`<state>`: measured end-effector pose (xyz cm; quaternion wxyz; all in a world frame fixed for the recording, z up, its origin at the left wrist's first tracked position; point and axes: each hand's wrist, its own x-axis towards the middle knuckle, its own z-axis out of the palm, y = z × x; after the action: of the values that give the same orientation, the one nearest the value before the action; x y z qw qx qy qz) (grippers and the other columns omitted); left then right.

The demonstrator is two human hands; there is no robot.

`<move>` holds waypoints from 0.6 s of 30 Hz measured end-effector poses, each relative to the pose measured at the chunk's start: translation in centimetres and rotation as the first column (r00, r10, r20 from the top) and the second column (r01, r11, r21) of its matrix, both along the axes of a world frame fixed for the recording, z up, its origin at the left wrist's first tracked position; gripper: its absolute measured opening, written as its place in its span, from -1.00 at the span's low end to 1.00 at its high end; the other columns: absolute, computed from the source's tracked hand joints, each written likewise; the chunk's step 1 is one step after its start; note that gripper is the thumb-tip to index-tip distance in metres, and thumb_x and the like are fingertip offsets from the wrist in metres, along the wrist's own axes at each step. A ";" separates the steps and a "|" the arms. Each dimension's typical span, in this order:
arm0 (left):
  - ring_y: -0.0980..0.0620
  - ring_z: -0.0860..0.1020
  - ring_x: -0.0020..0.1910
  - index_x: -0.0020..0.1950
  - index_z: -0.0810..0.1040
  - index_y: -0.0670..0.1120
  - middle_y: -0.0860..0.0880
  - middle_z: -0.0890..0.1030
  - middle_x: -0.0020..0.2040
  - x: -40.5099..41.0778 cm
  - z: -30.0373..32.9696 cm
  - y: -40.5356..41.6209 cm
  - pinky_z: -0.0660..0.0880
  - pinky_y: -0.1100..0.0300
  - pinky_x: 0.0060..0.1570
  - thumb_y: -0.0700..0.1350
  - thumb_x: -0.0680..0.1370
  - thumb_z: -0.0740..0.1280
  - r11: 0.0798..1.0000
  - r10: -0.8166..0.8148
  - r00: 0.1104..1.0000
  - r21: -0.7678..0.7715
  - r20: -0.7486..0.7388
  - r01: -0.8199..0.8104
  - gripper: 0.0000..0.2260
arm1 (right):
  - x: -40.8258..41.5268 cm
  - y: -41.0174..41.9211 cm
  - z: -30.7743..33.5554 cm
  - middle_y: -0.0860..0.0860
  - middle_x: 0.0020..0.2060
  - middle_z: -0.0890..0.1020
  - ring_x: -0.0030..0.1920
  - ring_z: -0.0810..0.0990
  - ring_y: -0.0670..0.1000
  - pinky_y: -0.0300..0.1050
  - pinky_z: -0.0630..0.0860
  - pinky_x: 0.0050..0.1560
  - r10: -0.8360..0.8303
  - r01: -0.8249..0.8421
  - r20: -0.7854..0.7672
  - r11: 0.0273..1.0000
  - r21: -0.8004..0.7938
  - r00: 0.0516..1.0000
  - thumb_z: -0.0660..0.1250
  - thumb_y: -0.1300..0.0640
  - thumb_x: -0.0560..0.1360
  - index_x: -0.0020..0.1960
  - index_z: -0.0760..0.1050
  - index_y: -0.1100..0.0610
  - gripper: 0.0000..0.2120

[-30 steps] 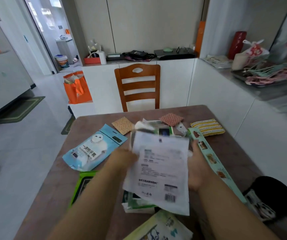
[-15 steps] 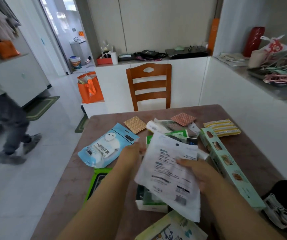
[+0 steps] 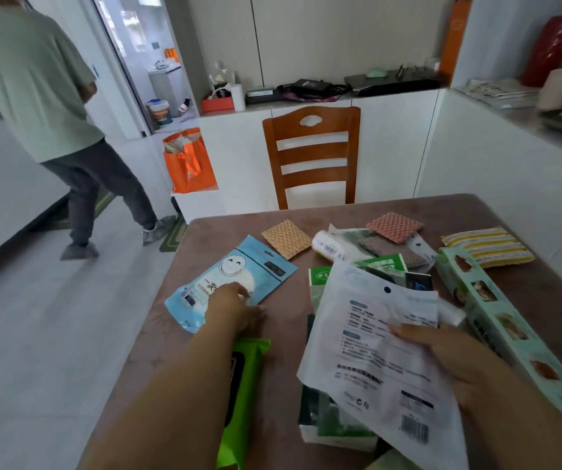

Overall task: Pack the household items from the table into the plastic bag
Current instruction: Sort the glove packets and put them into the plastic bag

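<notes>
My right hand (image 3: 449, 361) grips a white printed plastic pouch (image 3: 374, 337) with a hang hole and barcode, holding it tilted over a pile of green and white packets (image 3: 333, 425). My left hand (image 3: 235, 308) lies on a blue pouch with a smiley face (image 3: 262, 266), which rests flat on the brown table (image 3: 289, 334); its fingertips touch the pouch's white label. A green wipes pack (image 3: 244, 385) lies under my left forearm.
A long mint box (image 3: 496, 317) runs along the right side. Farther back lie a yellow striped sponge (image 3: 486, 245), tan (image 3: 286, 237) and pink (image 3: 395, 227) cloths and a white roll (image 3: 327, 245). A wooden chair (image 3: 311, 154) stands behind. A person (image 3: 52, 96) walks at the left.
My left hand has let go of the white pouch and moved left onto the blue pouch. My right hand alone now holds the white pouch. The person has walked in closer.
</notes>
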<state>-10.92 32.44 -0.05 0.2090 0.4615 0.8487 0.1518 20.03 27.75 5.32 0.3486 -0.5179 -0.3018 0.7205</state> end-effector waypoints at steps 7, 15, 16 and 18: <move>-0.10 0.51 0.14 0.00 0.63 0.04 -0.05 0.56 0.11 -1.1 -1.3 1.4 0.49 -0.01 0.12 0.07 0.42 0.45 0.997 0.037 0.986 0.079 -0.163 -0.025 -0.79 | 0.1 0.3 -0.5 0.28 -0.17 0.72 -0.29 0.72 0.22 0.13 0.66 -0.28 0.012 -0.013 -0.038 1.000 -0.015 0.999 0.41 0.27 0.24 -0.06 0.64 0.28 -0.73; -0.16 0.54 0.17 0.20 0.55 -0.05 -0.15 0.60 0.15 -1.2 -2.4 2.2 0.48 -0.01 0.14 -0.08 0.48 0.41 0.992 0.068 0.982 0.119 -0.179 -0.047 -0.70 | 0.1 -0.1 -0.3 0.22 -0.26 0.73 -0.35 0.71 0.16 0.02 0.65 -0.38 -0.034 0.034 0.002 0.999 0.021 0.999 0.34 0.36 0.46 -0.03 0.62 0.28 -0.87; -0.17 0.55 0.15 0.21 0.56 -0.06 -0.17 0.61 0.15 -1.0 -2.5 2.3 0.48 0.00 0.13 -0.12 0.49 0.39 0.991 0.079 0.978 0.119 -0.191 -0.057 -0.71 | 0.2 -0.1 -0.3 0.20 -0.28 0.73 -0.36 0.71 0.14 -0.01 0.65 -0.41 -0.036 0.035 0.007 0.999 0.025 0.999 0.34 0.36 0.46 -0.03 0.62 0.28 -0.87; -0.19 0.56 0.13 0.17 0.59 -0.10 -0.18 0.63 0.12 -0.8 -2.2 2.3 0.47 0.00 0.11 -0.19 0.51 0.33 0.989 0.099 0.979 0.124 -0.179 -0.078 -0.76 | 0.2 -0.1 -0.5 0.19 -0.29 0.73 -0.37 0.71 0.13 -0.03 0.64 -0.42 -0.041 0.040 0.012 0.999 0.031 0.999 0.35 0.36 0.46 -0.04 0.63 0.27 -0.88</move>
<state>-11.68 34.70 -2.24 0.0952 0.4468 0.8738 0.1665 20.27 27.67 4.85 0.3690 -0.5232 -0.3044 0.7053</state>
